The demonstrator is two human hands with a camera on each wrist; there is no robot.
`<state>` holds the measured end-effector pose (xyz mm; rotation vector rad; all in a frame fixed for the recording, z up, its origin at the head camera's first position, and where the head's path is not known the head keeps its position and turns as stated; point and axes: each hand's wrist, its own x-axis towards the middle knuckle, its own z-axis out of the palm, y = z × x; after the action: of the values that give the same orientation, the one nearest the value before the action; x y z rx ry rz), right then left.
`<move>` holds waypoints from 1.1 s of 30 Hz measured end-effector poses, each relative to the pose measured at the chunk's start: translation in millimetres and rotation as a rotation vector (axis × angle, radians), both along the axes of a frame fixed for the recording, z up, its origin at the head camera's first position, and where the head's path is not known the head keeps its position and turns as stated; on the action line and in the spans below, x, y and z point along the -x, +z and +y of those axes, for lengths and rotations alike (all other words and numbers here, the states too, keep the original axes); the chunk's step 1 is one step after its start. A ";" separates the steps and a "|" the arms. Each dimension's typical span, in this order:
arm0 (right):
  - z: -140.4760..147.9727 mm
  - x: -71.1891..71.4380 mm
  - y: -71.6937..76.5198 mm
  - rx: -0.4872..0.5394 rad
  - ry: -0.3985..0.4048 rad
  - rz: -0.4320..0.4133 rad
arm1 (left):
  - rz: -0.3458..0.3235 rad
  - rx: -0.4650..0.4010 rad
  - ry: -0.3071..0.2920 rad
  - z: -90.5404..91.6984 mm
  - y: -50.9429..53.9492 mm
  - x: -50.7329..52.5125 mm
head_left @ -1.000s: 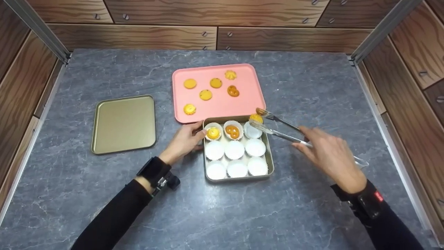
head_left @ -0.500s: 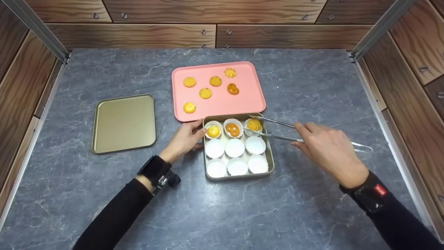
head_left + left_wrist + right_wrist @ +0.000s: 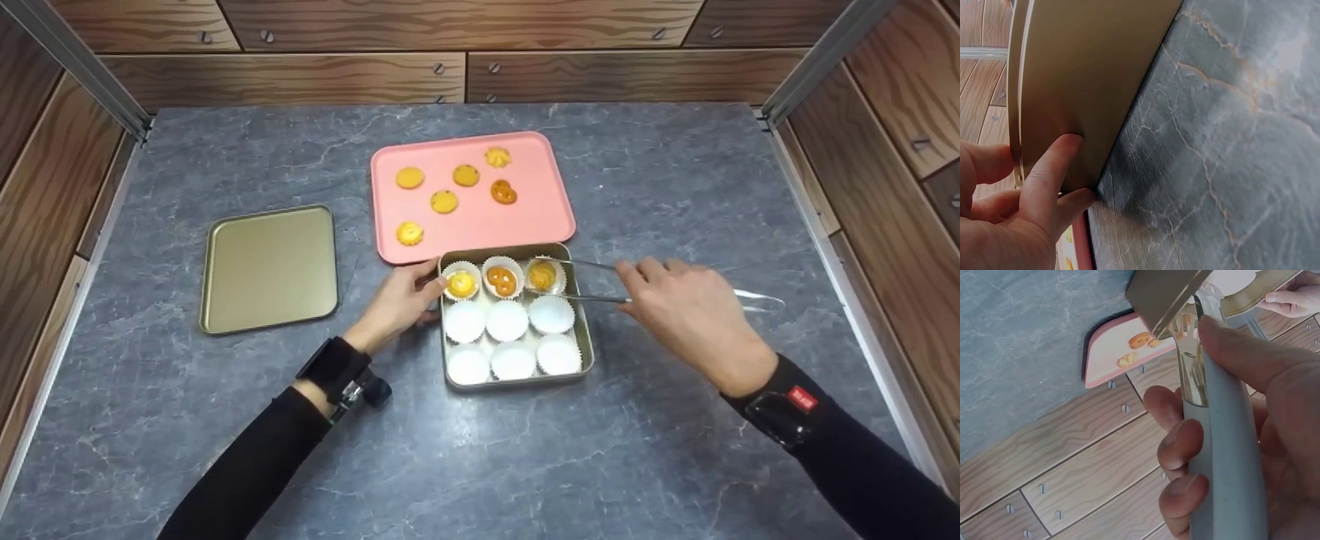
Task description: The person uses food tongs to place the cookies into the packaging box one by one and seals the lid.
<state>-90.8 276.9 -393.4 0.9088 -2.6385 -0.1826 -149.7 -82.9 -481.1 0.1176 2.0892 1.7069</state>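
My left hand (image 3: 399, 304) grips the left wall of a gold square tin (image 3: 517, 383), near its back corner. In the left wrist view the thumb is at the tin's rim and the fingers (image 3: 1050, 174) lie against its outer wall. My right hand (image 3: 686, 319) holds metal tongs (image 3: 600, 299) with pale grey handles (image 3: 1233, 455). Their tips reach into the back right paper cup, on either side of a swirled cookie (image 3: 541, 275); whether they touch it I cannot tell. The other back cups hold a yellow-centred cookie (image 3: 461, 284) and a pretzel (image 3: 501, 280).
Behind the tin lies a pink tray (image 3: 480, 229) with several cookies (image 3: 443, 202) and another pretzel (image 3: 503, 192). Left of them a flat gold lid (image 3: 270, 270) rests on the grey marbled table (image 3: 480, 465). Bare white paper cups (image 3: 507, 321) fill the tin's front rows.
The tongs came down from the tin's back right corner with the swirled cookie, which now sits lower in the paper cup. The right hand shifted left; the left hand kept its place.
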 end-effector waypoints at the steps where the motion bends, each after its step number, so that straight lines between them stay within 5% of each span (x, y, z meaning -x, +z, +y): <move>1: -0.6 1.1 0.8 -0.001 0.001 0.004 | -0.001 -0.005 0.002 -0.3 0.7 0.0; 8: 4.5 7.7 4.8 0.052 0.008 -0.035 | 0.005 -0.017 0.030 -3.6 1.3 0.5; 16: 28.5 13.8 -14.0 0.319 -0.075 -0.242 | -0.033 -0.052 0.015 -0.2 -3.7 -4.1; 26: 16.5 55.1 -35.4 0.422 -0.239 -0.304 | -0.045 -0.041 0.027 2.6 -3.2 -0.3; 33: -4.7 85.9 -42.4 0.477 -0.282 -0.338 | -0.035 -0.032 0.040 1.7 -2.2 1.2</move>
<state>-176.7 272.1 -435.8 0.4353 -2.9075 0.5594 -150.9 -81.2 -483.2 0.0562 2.0526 1.7540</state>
